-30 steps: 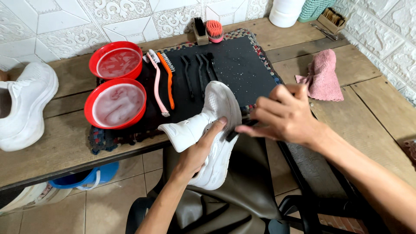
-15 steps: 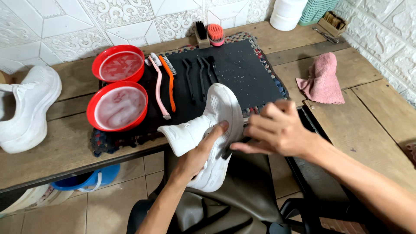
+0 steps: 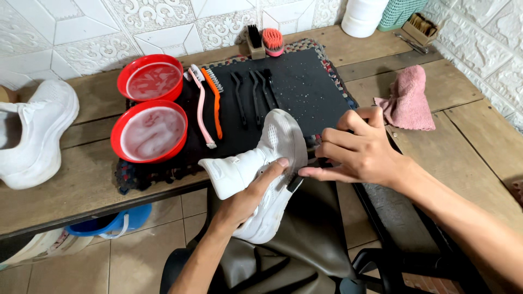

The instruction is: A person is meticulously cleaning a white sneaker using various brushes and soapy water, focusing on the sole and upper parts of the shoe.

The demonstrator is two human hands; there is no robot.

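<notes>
Sneaker [image 3: 256,179] overhangs table edge [image 3: 81,209].

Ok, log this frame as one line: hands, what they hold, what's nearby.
left hand: grips white sneaker | right hand: holds dark brush at sneaker's side | nearby: two red bowls, brushes on black mat, pink cloth

white sneaker [image 3: 260,179] | mesh upper, pale sole | tilted, heel end low, sole side turned up and facing the wall | held in air over the front edge of the wooden worktop, just beside the black mat's front edge | small black brush [image 3: 295,183] touching its side
</notes>
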